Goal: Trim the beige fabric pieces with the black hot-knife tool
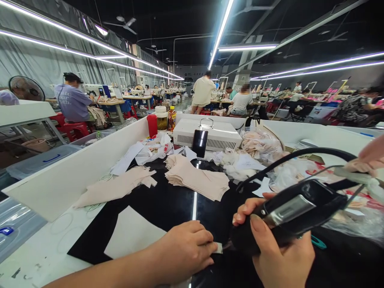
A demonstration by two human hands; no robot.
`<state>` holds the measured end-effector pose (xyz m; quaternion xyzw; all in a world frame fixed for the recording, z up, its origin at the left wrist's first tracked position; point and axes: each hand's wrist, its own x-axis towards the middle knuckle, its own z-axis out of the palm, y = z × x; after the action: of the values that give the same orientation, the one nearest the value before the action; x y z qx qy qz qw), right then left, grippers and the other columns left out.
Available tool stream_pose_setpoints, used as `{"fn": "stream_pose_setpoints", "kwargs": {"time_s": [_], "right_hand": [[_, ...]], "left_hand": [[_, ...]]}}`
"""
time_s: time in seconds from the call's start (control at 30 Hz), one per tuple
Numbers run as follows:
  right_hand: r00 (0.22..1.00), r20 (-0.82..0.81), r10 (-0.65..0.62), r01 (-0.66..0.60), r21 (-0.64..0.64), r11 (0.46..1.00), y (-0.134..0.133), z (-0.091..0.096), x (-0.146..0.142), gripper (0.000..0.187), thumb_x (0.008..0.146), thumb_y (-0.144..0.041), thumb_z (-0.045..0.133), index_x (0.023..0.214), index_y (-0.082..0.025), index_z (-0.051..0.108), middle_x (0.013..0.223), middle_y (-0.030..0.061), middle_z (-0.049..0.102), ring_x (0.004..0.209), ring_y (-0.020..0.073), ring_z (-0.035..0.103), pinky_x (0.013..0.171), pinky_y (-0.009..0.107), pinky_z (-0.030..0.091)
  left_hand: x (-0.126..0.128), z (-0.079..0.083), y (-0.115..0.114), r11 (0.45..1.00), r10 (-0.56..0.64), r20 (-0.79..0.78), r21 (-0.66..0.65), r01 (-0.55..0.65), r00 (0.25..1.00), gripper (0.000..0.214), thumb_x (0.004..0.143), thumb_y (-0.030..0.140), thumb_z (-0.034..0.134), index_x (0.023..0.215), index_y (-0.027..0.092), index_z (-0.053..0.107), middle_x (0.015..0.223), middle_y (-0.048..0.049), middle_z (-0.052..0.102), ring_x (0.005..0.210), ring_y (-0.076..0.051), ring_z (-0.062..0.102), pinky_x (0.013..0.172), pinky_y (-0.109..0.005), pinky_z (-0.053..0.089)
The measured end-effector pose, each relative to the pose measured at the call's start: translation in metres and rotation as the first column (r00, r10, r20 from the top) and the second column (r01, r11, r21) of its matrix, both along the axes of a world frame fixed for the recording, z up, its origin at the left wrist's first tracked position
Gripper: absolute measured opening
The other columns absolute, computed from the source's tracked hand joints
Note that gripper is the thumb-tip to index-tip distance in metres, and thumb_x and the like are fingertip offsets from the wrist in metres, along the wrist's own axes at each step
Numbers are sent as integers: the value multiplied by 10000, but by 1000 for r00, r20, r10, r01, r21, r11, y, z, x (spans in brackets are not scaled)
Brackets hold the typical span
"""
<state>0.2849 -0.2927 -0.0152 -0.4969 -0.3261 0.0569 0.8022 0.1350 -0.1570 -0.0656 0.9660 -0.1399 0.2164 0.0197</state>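
Note:
My left hand [192,250] rests low over the black work surface [144,212], its fingers curled and pinching a small whitish piece [219,248]. Under its wrist lies a pale sheet with a curved edge [132,232]. My right hand [280,256] is wrapped around a black device with a silver panel [291,210], held tilted above the surface. A thick black cable [300,152] arches over it; I cannot make out the device's kind. At the right edge another person's hand [372,156] grips a whitish strap or cloth by the device, partly blurred.
A stack of beige fabric pieces [196,178] lies ahead, with more beige pieces [117,186] at left. Behind stand a phone [200,143], a white vented box [210,134], a red container [152,126] and a jar [161,119]. Plastic bags [261,142] crowd the right.

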Motion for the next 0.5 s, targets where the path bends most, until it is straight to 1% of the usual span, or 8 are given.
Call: {"fn": "stream_pose_setpoints", "kwargs": {"time_s": [0.17,0.3,0.4,0.5], "right_hand": [[1000,16,2,-1,-3,1000,4,0,-1,379,897,-367,904,1159,-294,639,833,-14,710,626,181,694,616,338,653],[1000,9,-6,6,-15,1000,3,-1,0,411,875,-356,926,1161,-289,639,829,-17,707,635,184,697,629,342,653],[1000,7,-15,15,-25,1000,1,-2,2,421,875,-352,927,1168,-286,632,837,-17,710,643,185,701,639,343,653],[999,13,-31,31,-31,999,-1,-1,3,421,870,-360,927,1157,-286,628,839,-24,711,657,184,704,645,340,654]], "left_hand": [[-1,-6,1,999,-2,-12,-36,2,1000,197,1145,265,598,1249,122,685,1066,-51,737,1021,-174,700,1035,-310,530],[-3,-3,1,996,12,-14,-83,-13,1000,220,1149,281,592,1287,135,681,1099,-58,745,1029,-177,710,1053,-313,540],[-8,4,2,997,16,-27,-72,-17,1000,175,1139,255,590,1215,138,696,1113,-71,739,1041,-183,704,1066,-322,545],[-15,12,2,999,22,-46,-30,-23,999,131,1131,210,581,1103,149,693,1061,-53,734,983,-178,696,1050,-324,547]]}}
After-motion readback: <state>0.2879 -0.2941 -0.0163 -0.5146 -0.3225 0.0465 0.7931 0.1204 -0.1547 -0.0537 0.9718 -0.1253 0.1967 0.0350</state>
